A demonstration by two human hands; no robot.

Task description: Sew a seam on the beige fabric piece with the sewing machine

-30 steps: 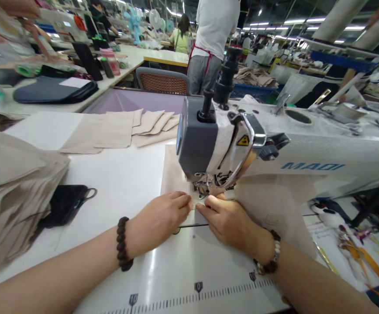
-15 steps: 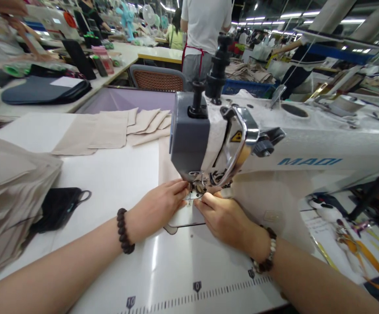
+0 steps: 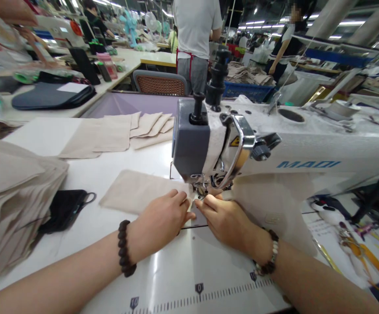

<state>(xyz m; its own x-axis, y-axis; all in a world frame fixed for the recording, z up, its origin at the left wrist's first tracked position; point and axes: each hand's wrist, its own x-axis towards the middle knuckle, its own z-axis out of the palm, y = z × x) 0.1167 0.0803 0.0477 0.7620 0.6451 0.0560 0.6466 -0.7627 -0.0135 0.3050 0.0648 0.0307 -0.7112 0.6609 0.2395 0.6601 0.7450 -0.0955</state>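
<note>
head view, places given from the sewing machine (image 3: 242, 148).
- left hand (image 3: 159, 220): just in front of the machine's needle end, forearm coming in from the lower left, palm down, fingers curled and pressed on the near edge of the beige fabric piece (image 3: 137, 192); dark bead bracelet on the wrist. fingers closed down on the cloth, pinning rather than lifting it.
- right hand (image 3: 227, 220): just in front of the needle end, right of the left hand, forearm coming in from the lower right, knuckles up, fingertips bent in toward the presser foot and nearly meeting the left hand's; mixed bead bracelet on the wrist. fingers drawn together at the cloth edge; whether they pinch it cannot be told.
- beige fabric piece: flat on the white table (image 3: 124, 161), one end under the needle end, the rest spread out to the machine's left.
- fanned beige pieces (image 3: 120, 133): on the table, left of and behind the machine head.
- tall beige stack (image 3: 12, 192): far left of the machine.
- black face mask (image 3: 67, 209): between that stack and the fabric piece.
- ruler scale (image 3: 196, 296): printed on the table's near edge, in front of the machine.
- person in a white shirt (image 3: 196, 39): standing behind the machine, back turned.
</note>
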